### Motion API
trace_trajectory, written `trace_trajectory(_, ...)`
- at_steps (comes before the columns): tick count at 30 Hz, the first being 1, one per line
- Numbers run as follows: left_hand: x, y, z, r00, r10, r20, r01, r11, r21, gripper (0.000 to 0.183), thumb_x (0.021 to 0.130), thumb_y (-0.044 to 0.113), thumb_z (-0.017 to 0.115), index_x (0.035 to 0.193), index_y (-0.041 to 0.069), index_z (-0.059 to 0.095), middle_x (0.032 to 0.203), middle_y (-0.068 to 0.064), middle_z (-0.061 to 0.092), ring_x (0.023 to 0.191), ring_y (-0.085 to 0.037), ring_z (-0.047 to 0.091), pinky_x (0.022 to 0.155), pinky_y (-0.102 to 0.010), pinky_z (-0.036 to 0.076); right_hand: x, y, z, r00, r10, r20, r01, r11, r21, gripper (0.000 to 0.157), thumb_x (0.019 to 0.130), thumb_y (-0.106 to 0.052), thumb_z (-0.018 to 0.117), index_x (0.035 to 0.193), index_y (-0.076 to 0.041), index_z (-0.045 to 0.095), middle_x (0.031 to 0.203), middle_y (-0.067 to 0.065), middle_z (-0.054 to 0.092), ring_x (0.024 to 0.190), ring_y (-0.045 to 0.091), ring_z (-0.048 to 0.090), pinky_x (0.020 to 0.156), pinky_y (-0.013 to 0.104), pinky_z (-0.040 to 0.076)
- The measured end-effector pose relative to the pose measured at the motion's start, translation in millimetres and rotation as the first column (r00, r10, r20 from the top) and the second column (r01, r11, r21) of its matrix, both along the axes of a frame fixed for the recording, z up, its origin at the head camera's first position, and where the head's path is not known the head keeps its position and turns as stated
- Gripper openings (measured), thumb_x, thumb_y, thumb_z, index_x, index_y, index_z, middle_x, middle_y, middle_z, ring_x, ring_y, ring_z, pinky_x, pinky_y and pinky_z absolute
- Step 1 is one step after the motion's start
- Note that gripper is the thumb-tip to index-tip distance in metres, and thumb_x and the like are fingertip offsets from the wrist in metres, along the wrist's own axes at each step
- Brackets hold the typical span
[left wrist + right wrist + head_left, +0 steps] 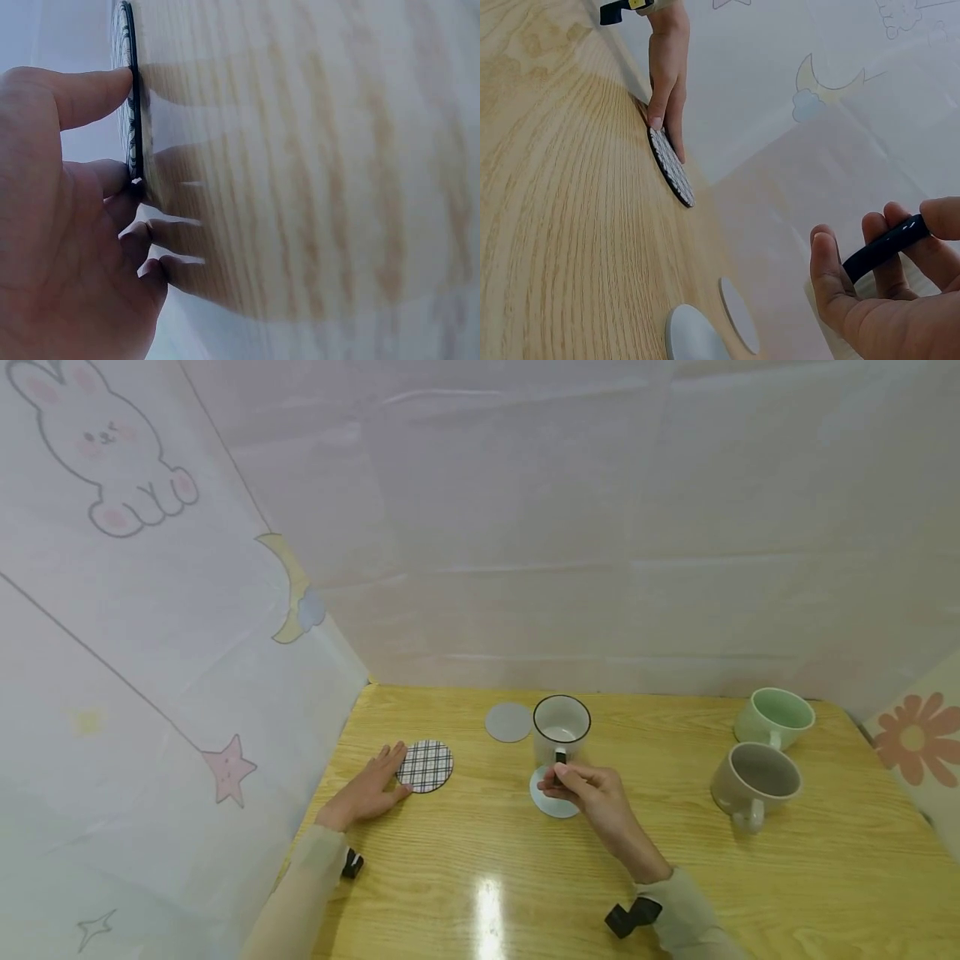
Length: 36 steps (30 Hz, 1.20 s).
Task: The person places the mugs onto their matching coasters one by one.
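Observation:
My right hand (pixel 588 789) pinches the black handle (pixel 885 244) of a white mug (pixel 551 746) with a black rim. The mug is upright, and its lower part overlaps the back of a pale coaster (pixel 557 806) in the head view. Fingers hide part of that coaster. To the left, my left hand (pixel 369 789) holds a round plaid coaster (pixel 426 767) by its edge, thumb on the near side and index finger on the far side. In the left wrist view, the thumb touches the dark rim of this coaster (pixel 132 97), which lies close over the table.
A grey coaster (pixel 508 722) lies behind, just left of the mug. On the right stand a green mug (pixel 772 720) and a grey-beige mug (pixel 753 787), handles toward me. A printed cloth wall (pixel 480 610) borders the wooden table (pixel 450 877) at the back and left.

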<state>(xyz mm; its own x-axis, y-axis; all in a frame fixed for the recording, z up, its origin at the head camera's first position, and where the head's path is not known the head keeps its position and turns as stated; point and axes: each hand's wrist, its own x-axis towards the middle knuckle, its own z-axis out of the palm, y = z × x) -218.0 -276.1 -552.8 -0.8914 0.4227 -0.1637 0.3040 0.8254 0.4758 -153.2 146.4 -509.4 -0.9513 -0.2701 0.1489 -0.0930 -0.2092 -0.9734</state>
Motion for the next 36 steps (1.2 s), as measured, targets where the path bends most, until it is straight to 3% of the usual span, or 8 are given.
trace_trajectory(10, -1.7, 2.5, -0.8, 1.0, -0.007, -0.018, 0.007, 1.0, -0.008, 0.077, 0.111, 0.03, 0.056, 0.168, -0.005, 0.017, 0.177, -0.025, 0.014, 0.163, -0.051, 0.009, 0.132, -0.066, 0.012, -1.9, -9.6, -2.5, 1.0, 0.023, -0.021, -0.023, 1.0, -0.004, 0.049, 0.112, -0.016, 0.057, 0.119, 0.032, 0.059, 0.114, 0.028, 0.067, 0.105, 0.029, 0.078, 0.096, 0.04, 0.064)
trace_trajectory(18, -3.7, 0.8, -4.7, 1.0, -0.004, -0.016, 0.004, 1.0, -0.008, 0.078, 0.111, 0.03, 0.056, 0.169, -0.003, 0.017, 0.177, -0.023, 0.014, 0.164, -0.049, 0.009, 0.132, -0.065, 0.012, -2.3, -13.0, -6.2, 0.999, 0.008, -0.038, -0.007, 1.0, 0.014, 0.044, 0.112, -0.015, 0.057, 0.115, 0.029, 0.063, 0.113, 0.025, 0.067, 0.104, 0.027, 0.077, 0.094, 0.039, 0.064)
trace_trajectory(25, -1.6, -1.8, -8.3, 0.999, -0.002, -0.034, 0.001, 1.0, -0.02, 0.078, 0.11, 0.032, 0.057, 0.168, -0.005, 0.019, 0.177, -0.025, 0.016, 0.162, -0.052, 0.012, 0.131, -0.068, 0.015, -1.8, -17.7, -8.8, 0.999, 0.022, -0.025, -0.021, 0.999, 0.046, 0.039, 0.112, -0.016, 0.058, 0.113, 0.021, 0.069, 0.117, 0.034, 0.063, 0.105, 0.029, 0.076, 0.096, 0.04, 0.063)
trace_trajectory(33, -1.2, -0.7, -6.8, 1.0, 0.0, -0.023, 0.0, 1.0, -0.02, 0.078, 0.111, 0.033, 0.056, 0.168, -0.004, 0.017, 0.178, -0.022, 0.014, 0.163, -0.049, 0.01, 0.132, -0.065, 0.012, -0.9, -20.3, -11.7, 0.998, 0.042, -0.054, -0.038, 0.998, 0.057, 0.041, 0.112, -0.016, 0.057, 0.114, 0.023, 0.069, 0.115, 0.04, 0.064, 0.107, 0.039, 0.076, 0.096, 0.044, 0.063)
trace_trajectory(36, -1.7, 0.2, -6.2, 1.0, 0.002, -0.024, -0.003, 1.0, -0.022, 0.078, 0.111, 0.033, 0.056, 0.168, -0.004, 0.017, 0.178, -0.021, 0.013, 0.164, -0.049, 0.01, 0.132, -0.065, 0.012, -1.2, -20.5, -13.8, 0.995, 0.058, -0.08, -0.053, 0.997, 0.06, 0.04, 0.112, -0.015, 0.056, 0.113, 0.023, 0.069, 0.113, 0.042, 0.064, 0.105, 0.035, 0.077, 0.095, 0.046, 0.062)
